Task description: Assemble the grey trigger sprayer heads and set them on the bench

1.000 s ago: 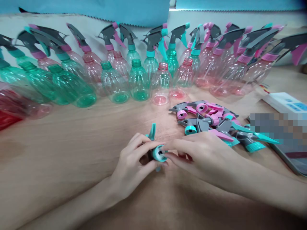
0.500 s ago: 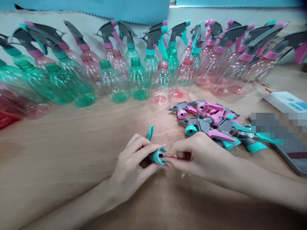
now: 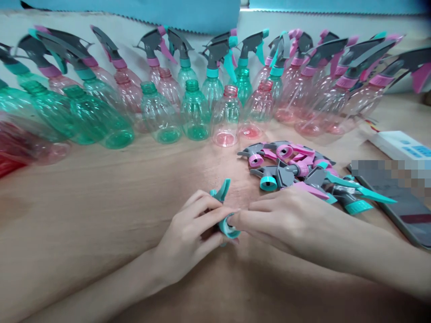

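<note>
My left hand [image 3: 193,226] is closed around a trigger spray head [image 3: 222,190], whose teal collar [image 3: 230,232] faces right with its open end showing. A whitish edge shows inside the collar. At that opening is my right hand [image 3: 283,217], its index fingertip reaching into the collar and its other fingers curled together. Whatever those fingers may hold is hidden. Just beyond the right hand lies a pile of loose spray heads [image 3: 284,170], grey with pink or teal parts.
Open-necked green bottles [image 3: 164,116] and pink bottles [image 3: 226,119] stand across the table. Behind them are bottles with spray heads fitted [image 3: 213,74]. On the right lie a phone [image 3: 393,202] and a white box [image 3: 400,143]. Red plastic [image 3: 11,163] shows at the left edge.
The right hand has turned from a fingertip pinch at the collar to an index finger pushed into it. The spray head has shifted slightly right and tipped. Whitish bits beneath the right hand are now hidden.
</note>
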A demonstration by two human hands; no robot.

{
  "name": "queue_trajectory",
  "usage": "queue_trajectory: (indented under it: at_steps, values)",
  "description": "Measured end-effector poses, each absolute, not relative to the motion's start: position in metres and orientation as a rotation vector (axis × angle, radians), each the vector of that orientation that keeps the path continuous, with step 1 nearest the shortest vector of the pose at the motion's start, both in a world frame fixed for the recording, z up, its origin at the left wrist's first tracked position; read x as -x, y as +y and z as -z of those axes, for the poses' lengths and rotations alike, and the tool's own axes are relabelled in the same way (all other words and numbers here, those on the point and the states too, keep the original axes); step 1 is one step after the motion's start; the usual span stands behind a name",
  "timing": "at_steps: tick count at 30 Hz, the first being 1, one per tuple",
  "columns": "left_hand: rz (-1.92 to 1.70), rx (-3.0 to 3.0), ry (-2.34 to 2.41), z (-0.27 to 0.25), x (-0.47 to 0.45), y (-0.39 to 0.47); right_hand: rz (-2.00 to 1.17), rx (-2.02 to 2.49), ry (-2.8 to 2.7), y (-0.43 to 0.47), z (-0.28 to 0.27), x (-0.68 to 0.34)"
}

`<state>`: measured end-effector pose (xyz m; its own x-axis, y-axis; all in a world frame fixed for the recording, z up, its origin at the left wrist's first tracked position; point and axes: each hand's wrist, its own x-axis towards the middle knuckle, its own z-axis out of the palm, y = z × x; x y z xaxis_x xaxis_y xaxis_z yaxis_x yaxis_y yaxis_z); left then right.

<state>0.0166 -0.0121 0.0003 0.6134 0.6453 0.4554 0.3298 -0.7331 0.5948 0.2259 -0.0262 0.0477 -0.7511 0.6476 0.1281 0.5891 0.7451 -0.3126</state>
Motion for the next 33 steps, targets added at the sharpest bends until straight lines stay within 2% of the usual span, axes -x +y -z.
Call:
queue_trajectory:
  at_steps: [9,13,20,28,33]
  values:
    - [-0.809,-2.375,0.742,-0.003,-0.018,-0.009,0.017,0.674,-2.801,-0.021,-0.045,-0.222]
    - [-0.821,-2.312,0.866,-0.005,-0.019,-0.01,-0.159,0.767,-2.754,-0.018,-0.05,-0.225]
    - [-1.055,-2.341,0.956,-0.002,-0.022,-0.019,-0.492,1.133,-2.493,-0.033,-0.066,-0.227]
    - [-1.096,-2.45,0.9,-0.004,-0.036,-0.026,-0.527,1.241,-2.361,-0.05,-0.054,-0.222]
    - [-1.137,-2.47,0.889,-0.02,-0.048,-0.028,-0.525,1.283,-2.215,-0.046,-0.072,-0.254]
